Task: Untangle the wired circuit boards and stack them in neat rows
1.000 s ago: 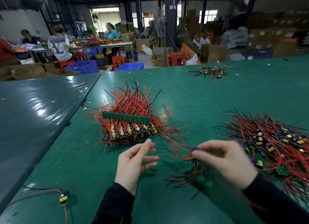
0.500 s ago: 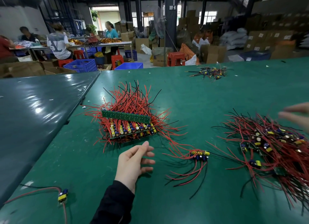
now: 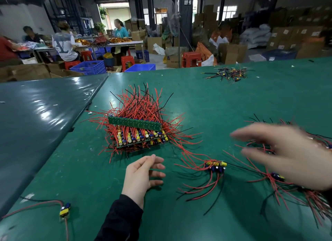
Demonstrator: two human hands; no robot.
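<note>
Two hands empty, left (image 3: 142, 176) fingers relaxed, right (image 3: 291, 154) spread, blurred, above tangled boards (image 3: 287, 183)

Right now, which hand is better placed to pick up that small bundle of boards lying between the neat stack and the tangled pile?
Probably the left hand: it rests open on the table just left of the small bundle, steady. The right hand is open too but motion-blurred above the tangled pile.

Table (image 3: 224, 106) green; wires (image 3: 143, 106) mostly red, some black; boards (image 3: 134, 123) green w/ yellow + blue parts; sleeve (image 3: 120, 221) black.
</note>
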